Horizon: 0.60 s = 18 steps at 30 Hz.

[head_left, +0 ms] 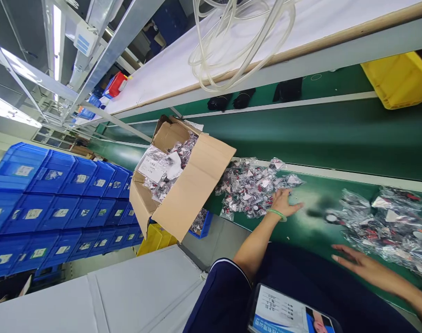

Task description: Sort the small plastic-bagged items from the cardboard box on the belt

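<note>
Step in hand, as judged: sorting small clear packets on the green counter (pixel 301 226). Landmark for all places: the cardboard box (pixel 186 185).

Nearest the wearer: right hand (pixel 356 264), far right of the box and closer to the body, lying flat on the counter, fingers spread, empty. A heap of packets (pixel 391 231) lies just beyond its fingertips, apart from them.

Next out: left hand (pixel 283 203), right of the box, palm down and fingers loosely extended, gripping nothing. It touches the near edge of a second packet pile (pixel 252 187), which lies just beside the box's right wall.

The box stands tilted on the counter edge, flaps open, more packets and a white label sheet inside.

Next move, as judged: fingers must close on single packets; the film looks slippery.

Farthest: yellow bin (pixel 398 78) and coiled clear tubing (pixel 238 41), beyond the box.
</note>
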Tool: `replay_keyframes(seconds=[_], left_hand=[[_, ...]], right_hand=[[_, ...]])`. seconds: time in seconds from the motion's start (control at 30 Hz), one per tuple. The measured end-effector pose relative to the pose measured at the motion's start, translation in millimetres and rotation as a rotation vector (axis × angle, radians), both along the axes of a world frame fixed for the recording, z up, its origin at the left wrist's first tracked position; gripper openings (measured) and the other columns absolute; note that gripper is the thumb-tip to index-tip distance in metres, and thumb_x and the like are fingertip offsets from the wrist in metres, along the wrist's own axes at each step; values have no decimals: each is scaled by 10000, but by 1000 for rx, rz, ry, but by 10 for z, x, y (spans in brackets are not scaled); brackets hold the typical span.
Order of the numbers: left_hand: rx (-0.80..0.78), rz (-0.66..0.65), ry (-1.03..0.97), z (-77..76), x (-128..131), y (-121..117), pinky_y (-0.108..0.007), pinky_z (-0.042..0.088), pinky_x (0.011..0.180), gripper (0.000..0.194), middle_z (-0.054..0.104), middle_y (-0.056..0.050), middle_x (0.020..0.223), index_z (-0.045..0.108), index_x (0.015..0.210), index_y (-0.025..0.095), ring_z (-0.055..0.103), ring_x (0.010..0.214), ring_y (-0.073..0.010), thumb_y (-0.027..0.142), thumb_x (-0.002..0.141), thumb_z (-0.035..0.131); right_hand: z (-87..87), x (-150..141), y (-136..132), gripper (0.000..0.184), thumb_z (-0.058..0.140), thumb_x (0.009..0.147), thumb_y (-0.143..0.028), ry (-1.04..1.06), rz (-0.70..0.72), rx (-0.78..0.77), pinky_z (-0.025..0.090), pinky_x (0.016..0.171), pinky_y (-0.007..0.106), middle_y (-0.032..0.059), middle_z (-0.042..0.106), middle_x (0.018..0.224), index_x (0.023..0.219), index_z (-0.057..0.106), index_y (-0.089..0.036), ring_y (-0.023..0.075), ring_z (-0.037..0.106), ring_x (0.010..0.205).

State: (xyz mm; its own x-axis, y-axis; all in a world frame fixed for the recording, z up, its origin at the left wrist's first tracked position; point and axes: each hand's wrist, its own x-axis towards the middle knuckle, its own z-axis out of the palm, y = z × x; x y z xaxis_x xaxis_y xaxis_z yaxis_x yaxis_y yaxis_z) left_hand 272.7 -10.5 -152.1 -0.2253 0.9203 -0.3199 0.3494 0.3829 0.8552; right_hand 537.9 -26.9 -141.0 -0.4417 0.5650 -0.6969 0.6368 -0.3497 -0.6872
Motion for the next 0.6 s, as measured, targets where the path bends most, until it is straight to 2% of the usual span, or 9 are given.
replay_keyframes(seconds=[0.07,0.1,0.17,0.23,0.3,0.37,0.47,0.53,0.6], left_hand=[[-195,16,305,-196,13,-28,-661,271,1131,774,296,-209,1556,545,1319,180,204,1442,-474,255,607,840],[-266,28,374,-294,-8,-52,-689,244,1128,736,266,-205,1571,549,1295,182,177,1452,-474,191,609,816],[-288,53,409,-449,-82,-102,-672,229,1140,645,280,-171,1570,559,1250,206,202,1455,-431,98,641,740],[-224,82,380,-521,-165,-129,-597,273,1148,517,393,-155,1497,572,1203,213,311,1411,-374,92,710,669],[-183,105,307,-510,-218,-123,-493,387,1091,371,554,-149,1315,569,1166,195,487,1265,-309,152,799,606],[-152,120,202,-444,-200,-94,-378,498,951,294,643,-105,1105,538,1184,190,612,1047,-225,199,898,474],[-111,68,17,-285,-18,-43,-259,541,731,382,670,-56,943,456,1317,192,654,817,-155,232,982,277],[-88,-89,-133,-166,150,11,-260,551,708,433,693,-59,933,426,1403,203,669,795,-164,323,996,338],[-35,-297,-158,-75,285,112,-332,554,878,580,680,-105,1144,409,1461,226,662,1014,-229,442,936,528]], right_hand=[[-56,53,-125,604,687,408,-825,-19,-13,-13,412,1073,506,56,639,1186,807,727,-374,379,549,1174],[-74,70,-175,595,687,400,-830,-18,-20,-15,413,1073,518,53,640,1181,786,724,-378,384,555,1164],[-100,92,-246,593,680,402,-839,-4,-43,-7,433,1049,543,47,644,1169,778,717,-383,391,567,1142],[-121,108,-275,622,666,417,-844,7,-56,25,454,1026,559,48,653,1148,821,714,-374,394,574,1133],[-139,125,-269,647,642,449,-846,14,-58,66,464,1020,561,58,660,1131,864,706,-354,394,578,1128],[-148,142,-238,649,614,481,-843,9,-52,100,471,1019,541,71,657,1140,874,695,-333,386,583,1125],[-113,155,-165,661,563,475,-824,-51,-7,88,492,1006,482,94,628,1206,851,662,-289,363,583,1137],[-64,156,-105,700,513,463,-813,-104,65,68,492,1014,432,110,598,1259,870,641,-257,343,571,1164],[-24,161,-39,778,464,476,-814,-139,138,69,470,1044,385,119,560,1313,959,634,-227,319,551,1200]])
